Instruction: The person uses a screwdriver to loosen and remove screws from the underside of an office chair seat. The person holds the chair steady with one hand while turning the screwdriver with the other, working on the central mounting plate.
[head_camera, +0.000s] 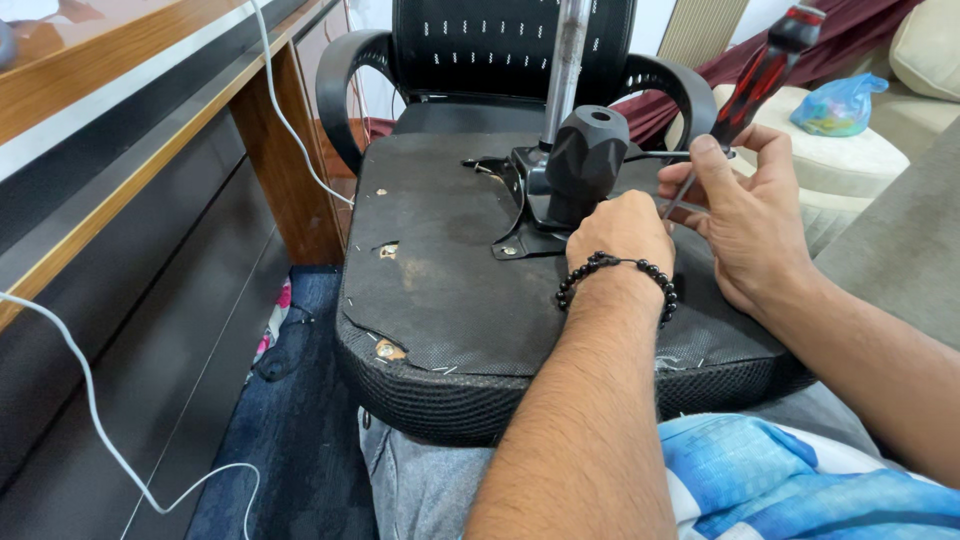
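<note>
The chair seat (450, 290) lies upside down on the person's lap, in the middle of the frame. Its black underside faces up, w/ small tears and staples near the edge. A black metal plate (520, 215) sits on it in the upper middle, w/ a chunky black knob (585, 160) and a shiny post (566, 60) sticking up.

The left hand (622, 232), w/ a bead bracelet (612, 272), rests closed by the plate, just under the knob. Can't tell what its fingers pinch; they're tucked under.

The right hand (745, 215) is curled shut round the thin shaft of a red and black screwdriver (762, 72). The handle points to the upper right. The tip is hidden behind the left hand.

To do this bit well, I think: keep the seat still on the lap, hold the driver straight in the screw, push down a bit, turn slow so it won't slip.

Room: a wood desk (120, 90) at upper left w/ a white cable (90, 400) hanging down, blue rug (290, 440) at the bottom, cushions & a blue bag (838, 105) at upper right.
</note>
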